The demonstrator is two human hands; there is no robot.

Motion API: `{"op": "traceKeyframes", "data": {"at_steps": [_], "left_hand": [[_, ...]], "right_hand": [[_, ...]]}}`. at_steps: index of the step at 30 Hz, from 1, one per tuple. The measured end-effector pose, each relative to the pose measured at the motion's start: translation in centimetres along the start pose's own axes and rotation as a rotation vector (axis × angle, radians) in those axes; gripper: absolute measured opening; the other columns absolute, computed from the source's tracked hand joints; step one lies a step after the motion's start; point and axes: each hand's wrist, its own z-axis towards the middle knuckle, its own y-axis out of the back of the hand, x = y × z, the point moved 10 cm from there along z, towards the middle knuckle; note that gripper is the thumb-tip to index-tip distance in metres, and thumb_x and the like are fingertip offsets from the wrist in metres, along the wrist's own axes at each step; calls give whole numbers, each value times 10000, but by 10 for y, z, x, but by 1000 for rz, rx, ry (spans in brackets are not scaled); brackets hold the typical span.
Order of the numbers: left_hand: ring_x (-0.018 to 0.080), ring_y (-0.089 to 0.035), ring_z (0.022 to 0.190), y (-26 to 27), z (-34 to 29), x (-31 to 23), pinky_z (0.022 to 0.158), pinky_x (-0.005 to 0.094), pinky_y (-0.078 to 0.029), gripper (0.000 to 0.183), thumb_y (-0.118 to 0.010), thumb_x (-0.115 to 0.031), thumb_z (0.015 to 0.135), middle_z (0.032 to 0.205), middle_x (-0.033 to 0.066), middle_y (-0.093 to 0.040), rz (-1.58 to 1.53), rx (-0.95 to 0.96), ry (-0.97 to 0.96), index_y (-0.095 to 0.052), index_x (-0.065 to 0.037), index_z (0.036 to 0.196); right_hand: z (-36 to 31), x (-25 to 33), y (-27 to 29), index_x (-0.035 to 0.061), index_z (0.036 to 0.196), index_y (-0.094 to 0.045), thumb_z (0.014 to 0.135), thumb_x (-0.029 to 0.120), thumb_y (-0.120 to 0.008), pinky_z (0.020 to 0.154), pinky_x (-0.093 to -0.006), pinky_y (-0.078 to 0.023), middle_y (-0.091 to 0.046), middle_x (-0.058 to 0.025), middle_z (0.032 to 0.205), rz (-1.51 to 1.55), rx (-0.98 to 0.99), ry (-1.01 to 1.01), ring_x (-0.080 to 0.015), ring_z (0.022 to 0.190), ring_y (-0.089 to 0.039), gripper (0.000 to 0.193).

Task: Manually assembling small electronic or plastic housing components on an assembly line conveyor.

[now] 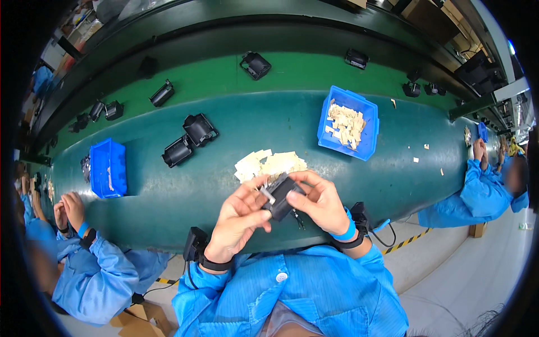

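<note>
In front of my chest, both hands hold one black plastic housing (282,209) just over the near side of the green table. My left hand (238,218) grips its left side, fingers curled behind and thumb at the lower edge. A small pale strip (268,195) shows by the left fingertips; whether it is held or fixed to the housing I cannot tell. My right hand (323,206) closes on the right side, its thumb pressed on the front face. Right behind the hands lies a heap of flat cream-coloured pieces (269,164).
Two black housings, one (200,130) touching another (178,151), lie left of the heap. A blue bin (371,143) of cream pieces stands right; another blue bin (117,168) stands left. Further housings (256,65) lie on the green strip behind. Co-workers sit left (98,275) and right (477,191).
</note>
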Motion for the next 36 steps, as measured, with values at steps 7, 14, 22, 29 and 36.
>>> {"op": "traceKeyframes", "data": {"at_steps": [7, 14, 22, 29, 36], "left_hand": [[156, -600, 985, -1, 3, 8, 724, 297, -582, 246, -628, 2, 854, 1067, 93, -622, 134, -188, -237, -600, 3, 1099], [149, -651, 853, 7, -3, -17, 651, 278, -589, 185, -582, -86, 912, 983, 92, -658, 245, -245, -246, -599, 12, 1068], [147, -646, 881, -7, -8, -5, 705, 329, -605, 268, -537, -42, 923, 1020, 100, -645, 255, -152, -138, -549, 39, 1178], [154, -649, 850, -1, -8, -9, 663, 339, -615, 247, -539, -19, 908, 992, 103, -642, 173, -158, -150, -559, 51, 1144], [119, -632, 748, 2, -10, -9, 609, 332, -618, 193, -564, 27, 873, 911, 88, -632, 255, -191, -213, -589, 45, 1064]], "right_hand": [[-5, -12, -2, -18, 1117, -473, 904, 90, -612, 755, -268, -518, -599, -91, 1016, 167, -310, 33, -137, 881, -621, 275], [-30, 35, 16, 7, 755, -685, 821, 108, -708, 468, -258, -452, -608, -74, 560, -775, -358, 85, -139, 459, -565, 122], [-18, 85, -43, 67, 962, -710, 626, 49, -762, 762, -352, -419, -639, -34, 879, -1302, -248, 686, -222, 872, -590, 340], [-37, 80, -49, 162, 906, -731, 622, 98, -740, 834, -394, -387, -637, 42, 862, -1344, -182, 828, -185, 890, -597, 291], [-29, 88, -44, 167, 864, -702, 696, 162, -726, 885, -377, -295, -632, 43, 845, -1336, -193, 686, -150, 859, -587, 170]]}}
